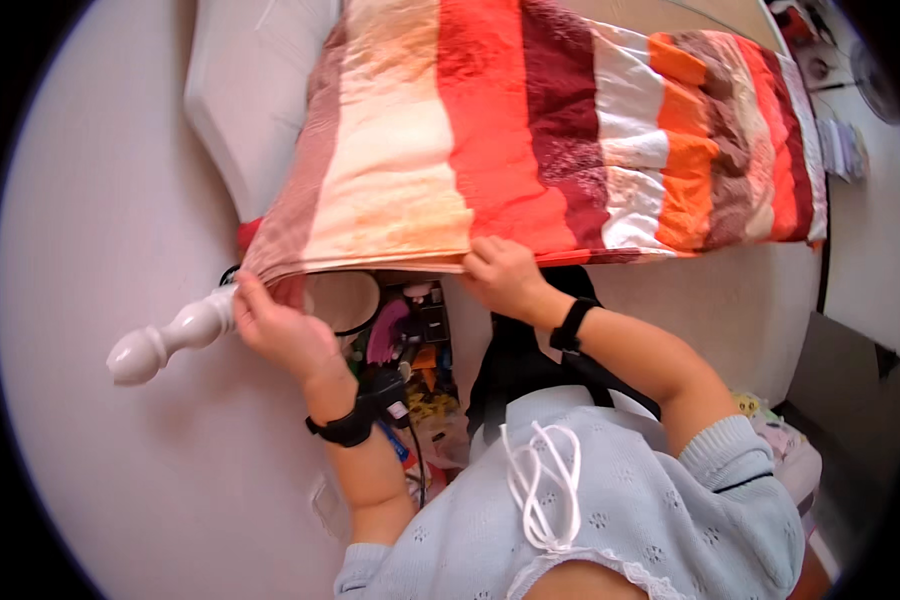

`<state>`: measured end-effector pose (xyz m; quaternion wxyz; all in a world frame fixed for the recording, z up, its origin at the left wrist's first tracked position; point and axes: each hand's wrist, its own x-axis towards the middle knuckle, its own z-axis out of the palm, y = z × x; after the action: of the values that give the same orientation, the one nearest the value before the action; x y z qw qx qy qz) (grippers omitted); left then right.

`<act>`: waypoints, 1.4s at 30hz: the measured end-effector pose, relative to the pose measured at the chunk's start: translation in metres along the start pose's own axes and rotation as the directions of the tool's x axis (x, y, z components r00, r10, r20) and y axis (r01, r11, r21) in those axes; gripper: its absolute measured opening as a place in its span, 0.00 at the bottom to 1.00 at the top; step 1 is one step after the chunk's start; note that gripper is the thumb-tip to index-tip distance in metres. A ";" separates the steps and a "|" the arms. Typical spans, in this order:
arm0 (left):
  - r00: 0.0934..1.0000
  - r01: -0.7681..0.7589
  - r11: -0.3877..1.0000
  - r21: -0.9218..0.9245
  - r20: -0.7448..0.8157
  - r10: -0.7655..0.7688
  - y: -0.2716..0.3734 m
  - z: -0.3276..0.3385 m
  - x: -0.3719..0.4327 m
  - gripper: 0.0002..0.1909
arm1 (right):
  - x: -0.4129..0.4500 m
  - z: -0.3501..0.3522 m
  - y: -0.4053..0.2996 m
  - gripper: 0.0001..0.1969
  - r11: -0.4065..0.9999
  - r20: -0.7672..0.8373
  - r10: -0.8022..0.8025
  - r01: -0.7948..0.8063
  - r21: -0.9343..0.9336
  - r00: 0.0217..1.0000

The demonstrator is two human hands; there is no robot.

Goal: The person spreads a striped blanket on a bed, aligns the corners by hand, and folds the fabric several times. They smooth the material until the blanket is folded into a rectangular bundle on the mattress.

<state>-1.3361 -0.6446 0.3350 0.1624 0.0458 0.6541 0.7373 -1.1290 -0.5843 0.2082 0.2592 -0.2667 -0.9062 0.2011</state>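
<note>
A striped bedspread or quilt (495,135) in red, orange, cream, maroon and brown spreads out before me, its near edge running across between my hands. My left hand (289,330) pinches its near left corner, beside a white turned post (172,334) with a rounded end. Farther right, the fingers of my right hand (504,276) are closed on the same hem, at the border of the cream and red stripes. The cloth lies smooth on the left and gathers into wrinkles towards the right. Part of my left fingers is hidden under the corner.
A white panel (251,97) rises behind the cloth at left, against a pale wall (97,225). Mixed small items and a black power adapter (390,394) with a cable lie below, between my arms. At far right are a fan (877,79) and stacked books or papers (844,150).
</note>
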 end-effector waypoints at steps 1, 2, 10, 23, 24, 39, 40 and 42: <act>0.999 -0.047 0.999 0.007 -0.018 0.047 0.001 -0.001 0.005 0.13 | -0.011 0.007 0.006 0.05 0.996 0.086 0.007 0.001 -0.087 0.996; 0.995 -0.089 0.996 0.019 -0.038 0.090 0.001 -0.004 0.009 0.13 | -0.021 0.012 0.004 0.03 0.993 0.146 0.052 -0.035 -0.112 0.988; 0.982 -0.125 0.990 0.067 -0.132 0.133 0.005 -0.038 0.029 0.18 | 0.005 -0.088 0.009 0.03 0.995 0.046 0.006 -0.001 -0.095 0.999; 0.840 -0.381 0.611 0.694 -0.017 0.543 -0.058 -0.095 0.049 0.15 | -0.076 0.004 0.018 0.22 0.995 0.303 -0.089 0.070 0.073 0.949; 0.780 -0.457 0.464 0.759 0.092 0.618 -0.062 -0.096 0.047 0.15 | -0.078 0.007 0.019 0.18 0.995 0.295 -0.072 0.050 0.081 0.953; 0.977 -0.098 0.588 0.803 -0.035 0.210 -0.104 -0.126 -0.008 0.14 | -0.094 0.047 0.019 0.10 0.992 0.341 -0.052 0.009 0.125 0.939; 0.994 0.090 0.681 0.726 -0.019 -0.111 -0.117 -0.136 -0.022 0.14 | -0.096 0.050 0.020 0.11 0.992 0.319 -0.044 0.003 0.129 0.947; 0.842 0.345 0.725 0.596 0.144 -0.519 -0.156 -0.130 -0.079 0.20 | -0.097 0.058 0.018 0.10 0.988 0.290 -0.040 -0.007 0.157 0.956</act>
<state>-1.2703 -0.7773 0.1755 0.4091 0.0464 0.7964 0.4431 -1.0854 -0.6403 0.1183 0.1441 -0.2054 -0.9182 0.3064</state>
